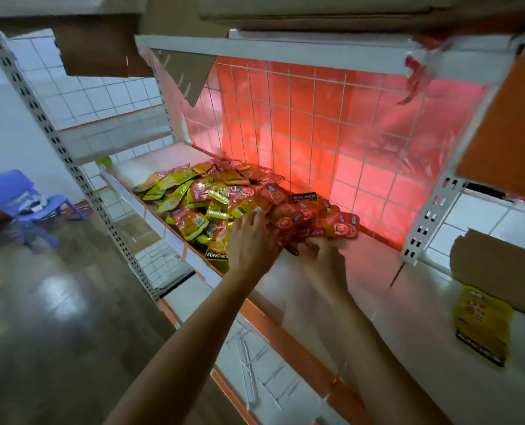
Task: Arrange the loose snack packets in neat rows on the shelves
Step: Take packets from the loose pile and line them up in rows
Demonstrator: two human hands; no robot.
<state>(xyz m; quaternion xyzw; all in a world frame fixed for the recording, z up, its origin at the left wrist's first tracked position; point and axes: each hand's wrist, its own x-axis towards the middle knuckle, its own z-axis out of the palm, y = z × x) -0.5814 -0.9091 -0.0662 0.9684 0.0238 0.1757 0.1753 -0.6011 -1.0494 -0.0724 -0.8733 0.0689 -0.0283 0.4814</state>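
A loose heap of red and yellow snack packets [224, 197] lies on the white shelf [362, 280], against the left part of the wire-grid back. My left hand [250, 240] lies on the heap's near edge with fingers stretched over the packets. My right hand [322, 259] is blurred just to the right of it, its fingers curled at the red packets [331, 223] on the heap's right end. Whether it grips one I cannot tell. A single yellow packet [482, 325] lies alone on the shelf far to the right.
A white upper shelf [270, 49] hangs above, with a torn red wrapper [420, 72] dangling at its right end. Cardboard [497, 265] stands at the right. A purple plastic chair [19, 200] stands on the floor at left. A lower shelf [255, 357] holds wire hooks.
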